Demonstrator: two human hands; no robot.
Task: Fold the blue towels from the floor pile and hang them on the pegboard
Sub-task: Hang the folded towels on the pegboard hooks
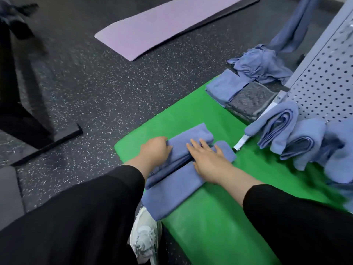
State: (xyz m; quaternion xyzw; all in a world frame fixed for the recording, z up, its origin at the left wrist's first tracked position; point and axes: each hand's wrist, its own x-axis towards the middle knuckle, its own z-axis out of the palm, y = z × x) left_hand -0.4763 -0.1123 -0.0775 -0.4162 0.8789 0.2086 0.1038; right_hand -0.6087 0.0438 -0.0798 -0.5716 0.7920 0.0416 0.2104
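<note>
PROGRESS: several folded towels [298, 138] hang on the pegboard [328, 81], a crumpled pile [259, 64] waits on the floor, so roughly midway | ITEM: blue towel [172, 180] on green mat [219, 226], long narrow band, half-folded | HANDS: my left hand [154, 150] grips its folded edge; my right hand [208, 159] presses flat, fingers [196, 144] straight.

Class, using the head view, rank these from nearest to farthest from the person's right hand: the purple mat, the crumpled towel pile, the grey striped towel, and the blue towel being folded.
1. Blue towel being folded: directly under the right hand, on the green mat.
2. Grey striped towel: beyond it, to the right, by the pegboard.
3. Crumpled towel pile: farther back on the floor.
4. Purple mat: farthest, at the top.
</note>
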